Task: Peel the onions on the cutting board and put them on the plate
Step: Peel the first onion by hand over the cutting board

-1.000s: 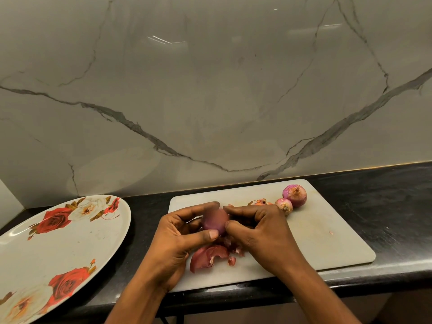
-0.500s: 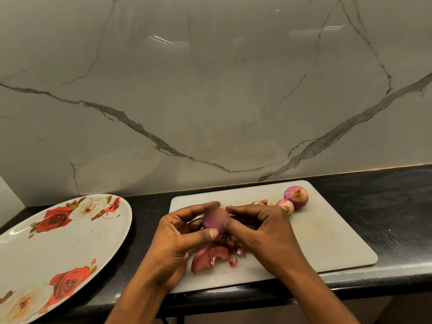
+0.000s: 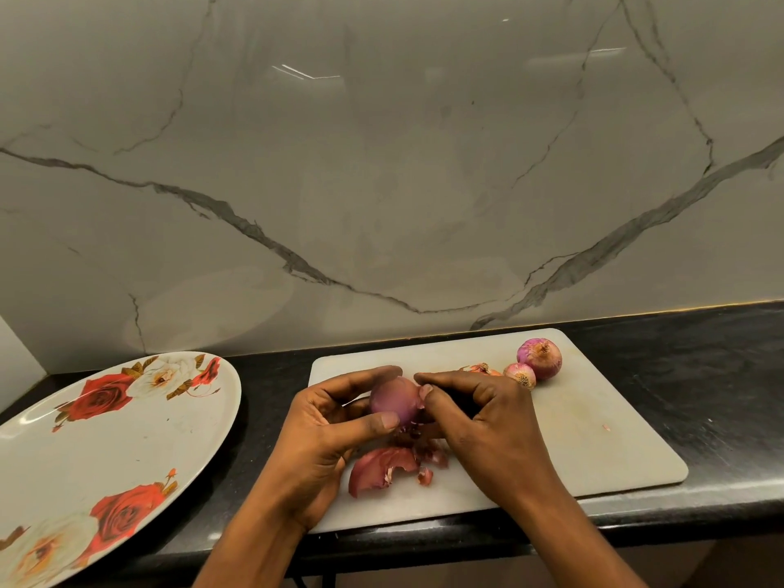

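**Position.** The held onion (image 3: 392, 401) is found raised above the cutting board (image 3: 594, 439), over its 9 o'clock half.

**Hands.**
- The onion is gripped by the left hand (image 3: 326, 435), with the forefinger over it at 12 o'clock and the thumb under it at 6 o'clock.
- The right hand (image 3: 488, 422) is curled at the onion's 3 o'clock end, where thumb and fingertips are pinched. Whether loose skin or the bulb itself is pinched cannot be told.
- The face of the bulb in view appears smooth and largely stripped.

**Surroundings.**
- Shed peelings (image 3: 382, 468) are noted on the board at 6 o'clock of the hands.
- A large onion (image 3: 539, 357) and a small onion (image 3: 520, 374), both unpeeled, are touching at the board's 1 o'clock corner.
- The plate (image 3: 127, 439) is set on the black counter (image 3: 700, 375) at 9 o'clock of the board, apart from it. No onion is seen on it.

**Risks, as judged.**
- A stripped bulb is slick. If the last skin is tugged hard, the onion could be squeezed out of the left grip and lost over the counter's front edge, which lies close at 6 o'clock.
- A good layer of flesh could be torn away if the pinch is set too deep.
- Scraps clinging to the fingers could be carried onto the plate.
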